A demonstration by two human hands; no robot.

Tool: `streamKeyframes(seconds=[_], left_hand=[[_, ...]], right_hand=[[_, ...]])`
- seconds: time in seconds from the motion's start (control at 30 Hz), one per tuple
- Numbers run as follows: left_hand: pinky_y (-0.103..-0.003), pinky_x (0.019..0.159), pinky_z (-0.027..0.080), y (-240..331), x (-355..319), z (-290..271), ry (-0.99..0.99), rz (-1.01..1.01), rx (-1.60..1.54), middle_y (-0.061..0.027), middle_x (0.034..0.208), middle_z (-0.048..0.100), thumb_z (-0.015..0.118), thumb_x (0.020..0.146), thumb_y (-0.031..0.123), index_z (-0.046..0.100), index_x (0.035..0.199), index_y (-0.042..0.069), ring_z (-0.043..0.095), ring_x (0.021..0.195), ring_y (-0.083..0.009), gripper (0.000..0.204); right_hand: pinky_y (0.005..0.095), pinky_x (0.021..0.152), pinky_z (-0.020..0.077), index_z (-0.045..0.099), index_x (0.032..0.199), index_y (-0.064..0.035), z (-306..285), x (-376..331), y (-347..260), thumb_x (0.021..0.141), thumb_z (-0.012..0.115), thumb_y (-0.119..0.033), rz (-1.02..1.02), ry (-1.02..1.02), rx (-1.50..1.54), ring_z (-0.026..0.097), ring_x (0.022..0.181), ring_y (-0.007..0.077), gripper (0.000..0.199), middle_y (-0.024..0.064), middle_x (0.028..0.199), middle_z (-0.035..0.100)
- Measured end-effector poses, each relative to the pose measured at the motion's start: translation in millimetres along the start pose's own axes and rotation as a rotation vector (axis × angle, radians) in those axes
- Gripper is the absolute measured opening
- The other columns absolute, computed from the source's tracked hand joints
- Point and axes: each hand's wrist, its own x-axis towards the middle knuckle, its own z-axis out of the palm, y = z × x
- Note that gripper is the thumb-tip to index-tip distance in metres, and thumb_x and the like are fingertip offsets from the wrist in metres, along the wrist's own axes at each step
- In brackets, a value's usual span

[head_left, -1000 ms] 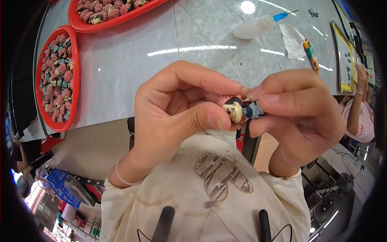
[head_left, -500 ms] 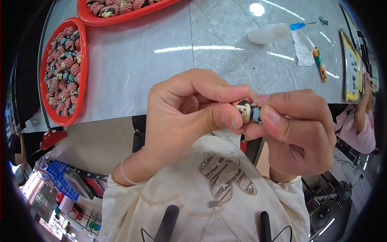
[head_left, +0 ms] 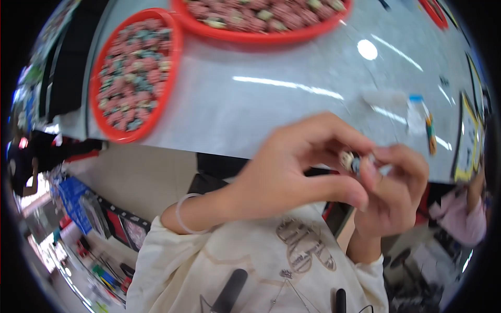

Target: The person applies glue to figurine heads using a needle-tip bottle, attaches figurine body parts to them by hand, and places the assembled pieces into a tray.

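Observation:
A small figurine [head_left: 348,160] with a cream face and a blue-grey body is pinched between the thumb and fingers of my right hand [head_left: 392,195]. My left hand [head_left: 292,169] curves around the figurine's head side with thumb and forefinger spread apart, and seems to hold nothing. Its fingertips are close to the right hand's. Motion blurs both hands, and the figurine's lower part is hidden by the right fingers.
On the grey table [head_left: 235,117], a red oval basket [head_left: 176,57] and a larger red basket [head_left: 255,37] hold many small pink pieces. Rightward lie a white bottle [head_left: 385,98], white paper [head_left: 416,124], an orange-green tube [head_left: 430,135] and a yellow-edged board [head_left: 463,154]. A person in pink [head_left: 459,214] sits right.
My left thumb and forefinger have parted from the figurine, which stays in my right hand. The view has shifted, so the baskets and table appear farther right, with more of the large basket showing.

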Motion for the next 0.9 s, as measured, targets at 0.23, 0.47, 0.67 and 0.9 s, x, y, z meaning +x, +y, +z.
streamKeyframes(seconds=[0.23,0.47,0.67,0.9], left_hand=[[-0.025,0.073,0.042,68,0,-53,0.29,0.315,0.623,-0.0091,0.096,0.052,0.059,0.072,0.0,0.052,0.096,-0.004,0.051,0.085,-0.0133,0.026],[-0.028,0.071,0.042,117,-33,-111,0.347,0.333,1.893,-0.0086,0.096,0.053,0.058,0.071,0.01,0.056,0.092,0.003,0.053,0.085,-0.0201,0.022],[-0.035,0.074,0.04,132,-35,-113,0.736,0.107,2.067,-0.0119,0.097,0.051,0.054,0.076,0.02,0.052,0.099,0.005,0.05,0.087,-0.0289,0.027],[-0.035,0.074,0.041,132,-25,-109,0.495,0.142,2.098,-0.0118,0.095,0.05,0.049,0.079,0.017,0.05,0.099,0.004,0.051,0.085,-0.0298,0.023]], right_hand=[[0.0248,0.06,0.0358,0.06,0.083,-0.0042,-7,-6,-4,0.076,0.057,-0.02,0.145,0.09,-0.001,0.047,0.077,0.0202,0.017,0.0123,0.092,0.049],[0.0228,0.054,0.0338,0.059,0.081,-0.0008,-4,-8,9,0.072,0.056,-0.005,0.217,0.052,0.075,0.047,0.069,0.0185,0.01,0.0118,0.082,0.051],[0.0228,0.052,0.0338,0.059,0.08,-0.0001,-6,-10,12,0.067,0.055,0.005,0.23,0.046,0.089,0.046,0.063,0.0163,0.015,0.0095,0.072,0.052],[0.0217,0.05,0.0343,0.059,0.079,0.001,-8,-15,15,0.065,0.055,0.007,0.294,0.066,0.137,0.046,0.059,0.0154,0.015,0.009,0.069,0.053]])
